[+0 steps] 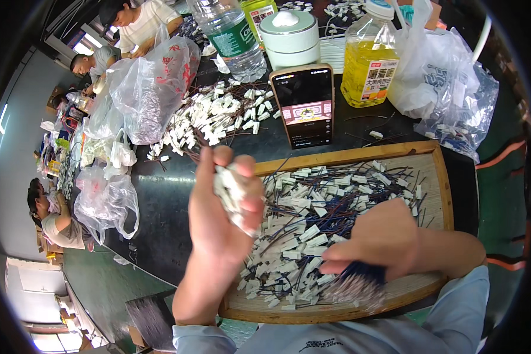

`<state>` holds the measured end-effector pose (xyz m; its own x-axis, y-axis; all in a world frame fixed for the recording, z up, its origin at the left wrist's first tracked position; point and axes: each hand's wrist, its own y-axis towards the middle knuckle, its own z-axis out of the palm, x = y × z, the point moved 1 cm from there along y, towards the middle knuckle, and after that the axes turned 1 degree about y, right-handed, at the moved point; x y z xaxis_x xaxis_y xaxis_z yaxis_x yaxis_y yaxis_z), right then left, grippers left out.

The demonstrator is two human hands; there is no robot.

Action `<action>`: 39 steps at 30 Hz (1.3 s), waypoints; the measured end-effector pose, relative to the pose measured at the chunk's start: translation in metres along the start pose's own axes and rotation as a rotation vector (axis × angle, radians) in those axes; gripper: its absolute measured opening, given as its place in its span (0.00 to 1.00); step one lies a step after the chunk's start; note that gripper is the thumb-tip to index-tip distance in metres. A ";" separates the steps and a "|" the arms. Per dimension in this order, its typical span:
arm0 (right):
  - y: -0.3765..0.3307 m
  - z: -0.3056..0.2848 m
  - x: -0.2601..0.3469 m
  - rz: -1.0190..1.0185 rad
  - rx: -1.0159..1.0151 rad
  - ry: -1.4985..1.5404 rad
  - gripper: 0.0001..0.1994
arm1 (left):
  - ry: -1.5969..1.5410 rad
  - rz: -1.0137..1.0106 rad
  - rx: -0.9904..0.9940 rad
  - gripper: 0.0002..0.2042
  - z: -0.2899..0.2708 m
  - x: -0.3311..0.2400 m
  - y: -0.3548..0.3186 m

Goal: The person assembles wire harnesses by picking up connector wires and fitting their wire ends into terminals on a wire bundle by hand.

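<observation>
My left hand (pixel 218 221) is raised over the left edge of a wooden tray (pixel 448 206). Its fingers curl round several white plastic connectors (pixel 228 192), with dark wires showing past the fingertips. My right hand (pixel 389 233) is over the tray's right part, back of the hand up. From below it hangs a bundle of dark blue wires (pixel 363 277) with pale ends, smeared by motion; the fingers gripping it are mostly hidden. Loose white connectors with blue and brown wires (pixel 312 236) lie tangled across the tray.
Beyond the tray stand a phone (pixel 304 109) with a lit screen, a bottle of yellow liquid (pixel 370 59), a lidded pale green container (pixel 289 38) and a clear water bottle (pixel 233 44). A connector pile (pixel 218 115) and plastic bags (pixel 153 88) lie left. Other people work farther off.
</observation>
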<state>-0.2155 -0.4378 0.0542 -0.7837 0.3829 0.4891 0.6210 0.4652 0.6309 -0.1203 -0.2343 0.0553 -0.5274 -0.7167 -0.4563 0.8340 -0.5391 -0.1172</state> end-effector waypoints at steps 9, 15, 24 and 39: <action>-0.011 0.011 0.009 -0.158 -0.155 -0.146 0.08 | 0.199 -0.071 -0.085 0.16 0.053 0.064 -0.032; -0.014 0.009 0.012 -0.118 -0.137 -0.120 0.07 | 0.095 -0.073 0.121 0.15 0.044 0.070 -0.031; -0.012 0.009 0.013 -0.043 -0.140 -0.095 0.08 | 0.197 0.094 0.076 0.13 0.052 0.074 -0.038; -0.011 0.010 0.019 -0.092 -0.078 -0.194 0.09 | 0.377 0.125 -0.070 0.14 0.058 0.082 -0.043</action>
<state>-0.2371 -0.4275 0.0502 -0.8148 0.4918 0.3071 0.5383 0.4449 0.7158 -0.2085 -0.2952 0.0742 -0.3356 -0.5556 -0.7607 0.9040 -0.4170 -0.0943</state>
